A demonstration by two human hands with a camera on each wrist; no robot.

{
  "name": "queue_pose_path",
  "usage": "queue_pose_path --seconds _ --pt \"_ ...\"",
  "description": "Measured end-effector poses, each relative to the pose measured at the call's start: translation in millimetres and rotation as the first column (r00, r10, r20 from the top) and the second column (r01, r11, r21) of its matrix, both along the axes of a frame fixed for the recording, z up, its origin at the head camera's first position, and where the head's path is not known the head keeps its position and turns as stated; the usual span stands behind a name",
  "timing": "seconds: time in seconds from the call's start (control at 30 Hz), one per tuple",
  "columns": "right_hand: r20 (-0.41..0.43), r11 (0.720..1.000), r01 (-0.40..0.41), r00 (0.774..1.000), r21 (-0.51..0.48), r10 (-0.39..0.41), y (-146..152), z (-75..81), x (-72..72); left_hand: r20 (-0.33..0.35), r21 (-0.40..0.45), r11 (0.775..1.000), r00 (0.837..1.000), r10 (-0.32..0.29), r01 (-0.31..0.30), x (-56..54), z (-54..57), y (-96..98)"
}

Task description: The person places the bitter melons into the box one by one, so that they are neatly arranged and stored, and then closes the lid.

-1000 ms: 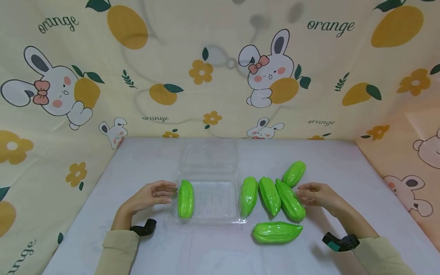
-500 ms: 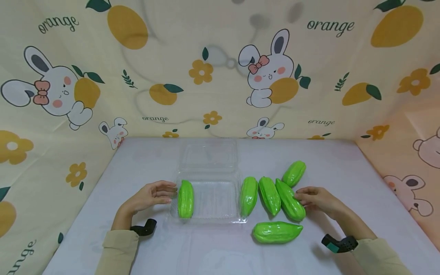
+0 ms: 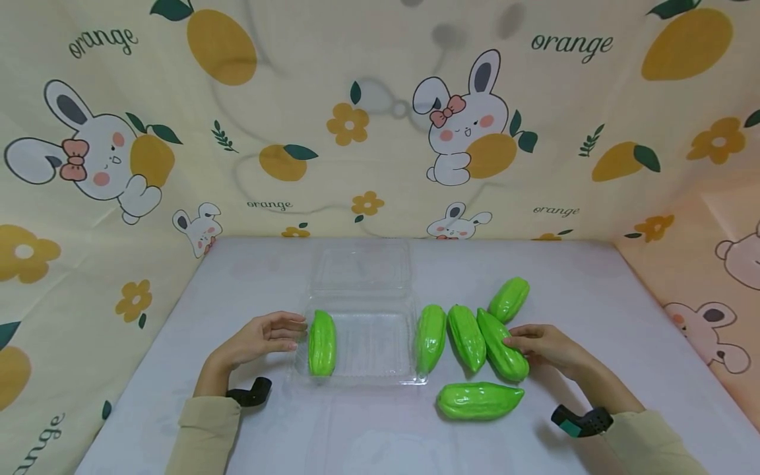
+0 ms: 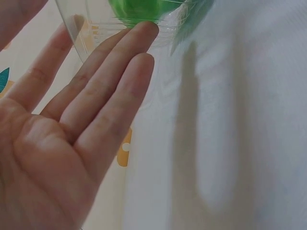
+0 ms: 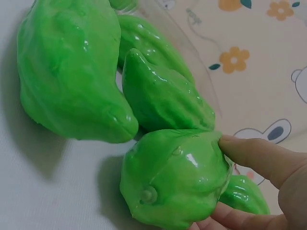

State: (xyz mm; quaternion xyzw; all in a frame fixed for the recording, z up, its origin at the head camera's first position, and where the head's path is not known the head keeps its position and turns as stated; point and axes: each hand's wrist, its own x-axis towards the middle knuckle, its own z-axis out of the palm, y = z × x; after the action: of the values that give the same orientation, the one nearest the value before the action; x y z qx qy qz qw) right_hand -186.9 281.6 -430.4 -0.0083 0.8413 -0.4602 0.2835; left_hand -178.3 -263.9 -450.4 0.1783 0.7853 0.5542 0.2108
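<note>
My right hand (image 3: 549, 346) grips a glossy green bitter melon (image 3: 497, 343). In the right wrist view the thumb lies on one side of this bitter melon (image 5: 172, 177) and the other fingers reach round its far side. My left hand (image 3: 264, 340) is beside the left wall of a clear plastic clamshell box (image 3: 374, 349), fingers extended and holding nothing. In the left wrist view the fingertips (image 4: 144, 33) overlap the box wall. One bitter melon (image 3: 322, 343) stands lengthwise inside the box, along its left side.
Two bitter melons lie between the box and my right hand, one (image 3: 431, 340) at the box's right edge and another (image 3: 466, 338) beside it. A further one (image 3: 509, 299) lies behind, and one (image 3: 479, 401) crosswise in front. The box's lid (image 3: 362, 267) is folded back.
My right hand has moved slightly left and closed its thumb and fingers onto the nearest bitter melon. The left hand and the box have stayed in place.
</note>
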Motion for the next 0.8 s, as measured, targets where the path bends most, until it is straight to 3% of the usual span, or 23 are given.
queue_pose_path --seconds 0.47,0.8 --pt "-0.01 0.999 -0.028 1.0 -0.025 0.028 1.3 -2.3 -0.6 0.013 -0.006 1.0 1.0 0.0 0.0 0.2 0.4 0.4" --pt "-0.023 1.0 -0.018 1.0 0.014 0.018 1.4 3.6 0.5 0.006 -0.007 1.0 1.0 -0.006 0.006 -0.2 -0.2 0.2"
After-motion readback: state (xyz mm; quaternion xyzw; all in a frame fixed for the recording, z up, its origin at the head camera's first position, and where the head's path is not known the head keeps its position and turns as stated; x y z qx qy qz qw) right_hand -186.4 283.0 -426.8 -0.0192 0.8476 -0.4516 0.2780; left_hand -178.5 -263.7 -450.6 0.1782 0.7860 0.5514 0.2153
